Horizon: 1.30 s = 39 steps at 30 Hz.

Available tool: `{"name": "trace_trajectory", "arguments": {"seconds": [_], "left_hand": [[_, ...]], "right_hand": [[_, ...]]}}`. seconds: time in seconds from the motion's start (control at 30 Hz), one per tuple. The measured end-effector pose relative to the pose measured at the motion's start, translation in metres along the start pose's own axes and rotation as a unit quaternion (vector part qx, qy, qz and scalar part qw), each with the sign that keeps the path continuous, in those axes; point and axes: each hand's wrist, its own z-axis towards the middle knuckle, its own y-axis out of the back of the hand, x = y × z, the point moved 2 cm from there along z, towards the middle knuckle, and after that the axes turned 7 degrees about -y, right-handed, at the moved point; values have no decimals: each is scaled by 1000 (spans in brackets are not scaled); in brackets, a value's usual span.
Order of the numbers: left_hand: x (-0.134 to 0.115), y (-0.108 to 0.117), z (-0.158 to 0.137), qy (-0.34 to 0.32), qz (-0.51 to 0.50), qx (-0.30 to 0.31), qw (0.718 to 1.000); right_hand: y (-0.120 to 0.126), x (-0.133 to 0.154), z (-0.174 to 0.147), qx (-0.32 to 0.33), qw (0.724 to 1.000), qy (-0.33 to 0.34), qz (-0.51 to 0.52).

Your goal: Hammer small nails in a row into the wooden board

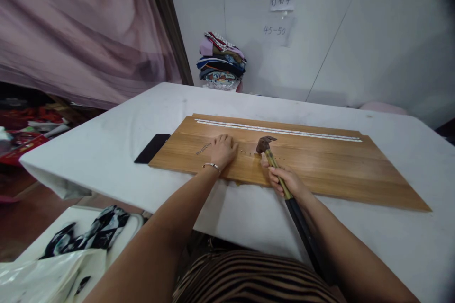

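Observation:
A long wooden board (pixel 341 165) lies on the white-covered table. My right hand (pixel 289 182) is wrapped round the handle of a claw hammer (pixel 280 177). The hammer's rusty head is over the middle of the board, and its black grip points back toward my body. My left hand (pixel 223 150) rests palm down on the board, left of the hammer, with its fingers stretched out. Several loose nails (pixel 204 148) lie just left of that hand. A row of small dark nail heads or holes (pixel 246 152) runs across the board between my hands and past the hammer.
Two white measuring strips (pixel 277 129) run along the board's far edge. A black flat object (pixel 152 148) sits at the board's left end. Folded clothes (pixel 222 61) are stacked behind the table (pixel 117 132). A white stool (pixel 131 227) with patterned cloth stands at lower left.

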Motion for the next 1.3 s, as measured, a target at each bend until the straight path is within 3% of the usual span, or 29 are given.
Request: {"name": "trace_trajectory", "arguments": {"seconds": [1.3], "left_hand": [[-1, 2, 0, -2, -4, 7, 1000]], "right_hand": [[1, 1, 0, 3, 1000, -4, 0]]}}
